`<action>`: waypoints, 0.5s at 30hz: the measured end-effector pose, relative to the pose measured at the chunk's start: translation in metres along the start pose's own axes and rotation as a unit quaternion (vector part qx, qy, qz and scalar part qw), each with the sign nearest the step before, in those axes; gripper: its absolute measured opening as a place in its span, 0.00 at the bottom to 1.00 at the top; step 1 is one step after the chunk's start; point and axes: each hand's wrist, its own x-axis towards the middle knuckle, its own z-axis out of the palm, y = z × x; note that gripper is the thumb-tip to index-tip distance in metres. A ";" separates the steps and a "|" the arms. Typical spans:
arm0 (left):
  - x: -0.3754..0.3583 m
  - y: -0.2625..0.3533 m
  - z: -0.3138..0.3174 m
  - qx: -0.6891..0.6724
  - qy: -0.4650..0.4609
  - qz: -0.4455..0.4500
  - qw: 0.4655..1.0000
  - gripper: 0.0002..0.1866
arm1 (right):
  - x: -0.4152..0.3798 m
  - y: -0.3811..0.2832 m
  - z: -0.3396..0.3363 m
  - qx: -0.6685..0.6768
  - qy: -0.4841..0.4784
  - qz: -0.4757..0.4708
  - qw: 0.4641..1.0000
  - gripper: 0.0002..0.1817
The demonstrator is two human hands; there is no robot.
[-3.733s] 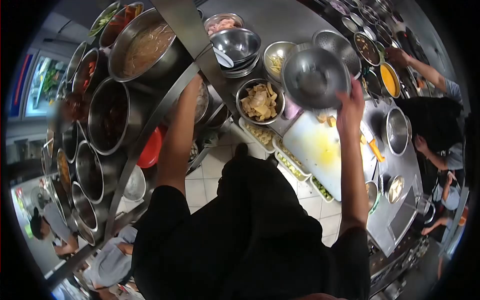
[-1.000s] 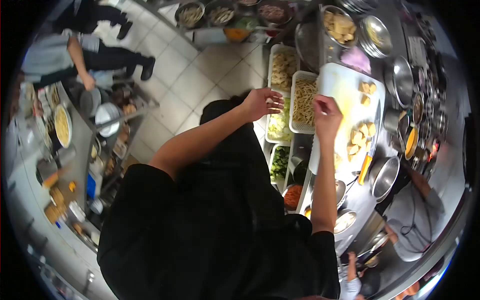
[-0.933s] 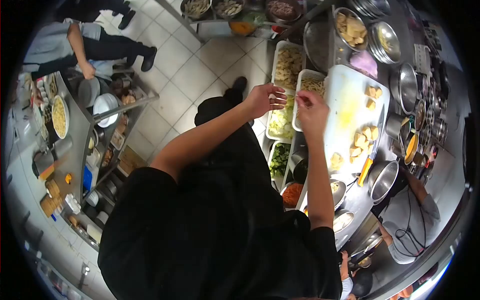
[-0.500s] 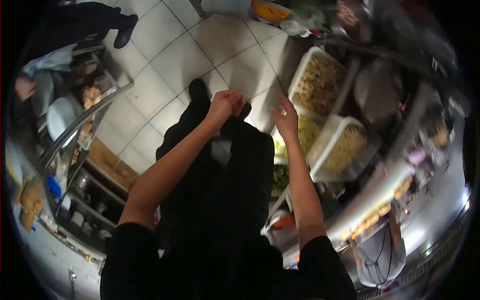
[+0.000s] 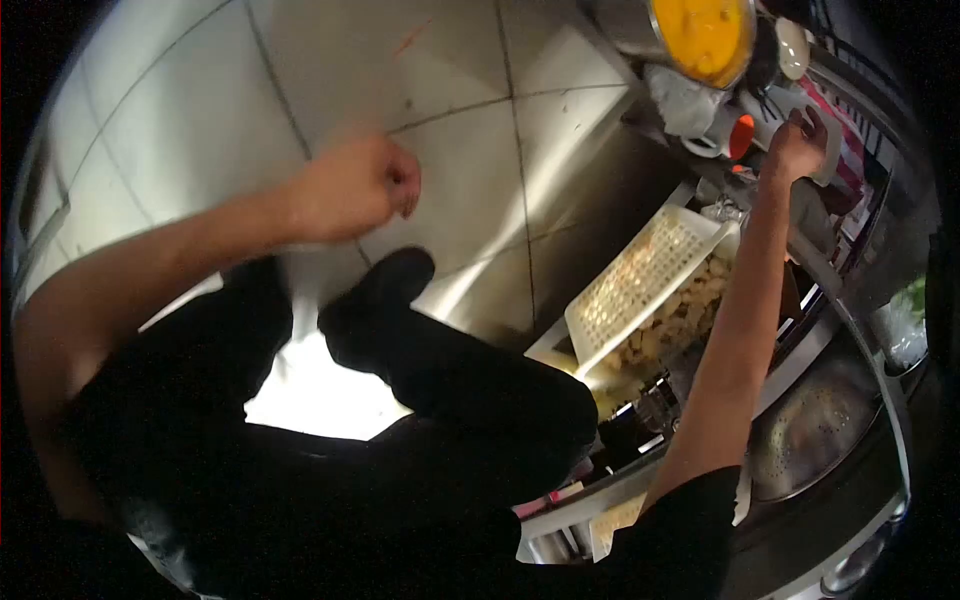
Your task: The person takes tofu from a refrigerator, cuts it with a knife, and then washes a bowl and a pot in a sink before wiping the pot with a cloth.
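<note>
1. Head view: left hand [image 5: 362,190] out over pale square floor tiles [image 5: 440,60], slightly blurred; fingers loosely curled inward, cannot tell whether they pinch anything
2. Right hand [image 5: 797,150] at far end of outstretched arm, over a pale, flat-sided item [image 5: 830,142] on the crowded shelf side; fingers bent, close together; cannot tell whether they grip it or just lie in front
3. That pale item sits upper right, a red-and-white striped, soft-looking piece [image 5: 852,150] just beside it
4. Near the same hand, on its left: white cup-like vessel with orange-red interior [image 5: 740,137], mouth turned sideways; crumpled clear plastic bag [image 5: 682,102] above it
5. Higher still, a container of bright orange-yellow food [image 5: 703,38], cut by top edge
6. White perforated plastic basket [image 5: 635,285] left of right forearm, tilted in view, pale chopped pieces [image 5: 690,310] inside
7. Round, speckled metal dish [image 5: 815,440] right of that forearm
8. Dark shoe [image 5: 405,275] on tiles, below left hand
</note>
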 end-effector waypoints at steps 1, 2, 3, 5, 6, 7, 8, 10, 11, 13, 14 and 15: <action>0.010 0.001 0.000 -0.025 -0.015 0.007 1.000 0.09 | 0.019 0.014 0.012 -0.069 -0.031 0.052 0.996 0.15; 0.016 0.004 -0.005 -0.006 -0.005 0.021 1.000 0.09 | 0.042 0.026 0.020 -0.132 -0.055 0.106 0.984 0.15; 0.019 0.008 -0.010 0.017 -0.061 0.025 0.998 0.09 | 0.054 0.036 0.024 -0.127 -0.029 0.112 0.985 0.15; 0.022 0.026 -0.032 0.057 -0.098 0.020 0.993 0.09 | 0.070 0.054 0.043 -0.254 -0.052 -0.096 0.961 0.16; 0.021 0.037 -0.036 0.055 -0.086 -0.029 0.994 0.09 | 0.082 0.057 0.052 -0.179 -0.064 -0.072 0.979 0.15; 0.018 0.053 -0.040 0.043 -0.086 -0.080 0.992 0.09 | 0.090 0.073 0.072 -0.170 -0.062 -0.071 0.981 0.15; 0.012 0.068 -0.046 0.044 -0.083 -0.088 0.992 0.09 | 0.095 0.096 0.103 -0.139 -0.102 -0.018 0.985 0.14; -0.006 0.093 -0.056 -0.046 0.012 -0.119 0.992 0.10 | 0.120 0.149 0.137 -0.097 -0.142 0.034 0.984 0.14; -0.013 0.095 -0.059 -0.044 0.017 -0.126 0.991 0.10 | 0.135 0.184 0.146 -0.205 -0.234 -0.007 0.951 0.13; -0.028 0.088 -0.068 -0.082 0.030 -0.120 0.989 0.12 | 0.156 0.167 0.158 -0.313 -0.362 0.067 0.875 0.17; -0.036 0.083 -0.074 -0.084 0.036 -0.122 0.988 0.12 | 0.162 0.152 0.152 -0.195 -0.327 0.098 0.919 0.19; -0.046 0.077 -0.079 -0.119 0.047 -0.128 0.984 0.12 | 0.158 0.118 0.139 0.099 -0.277 0.282 0.913 0.21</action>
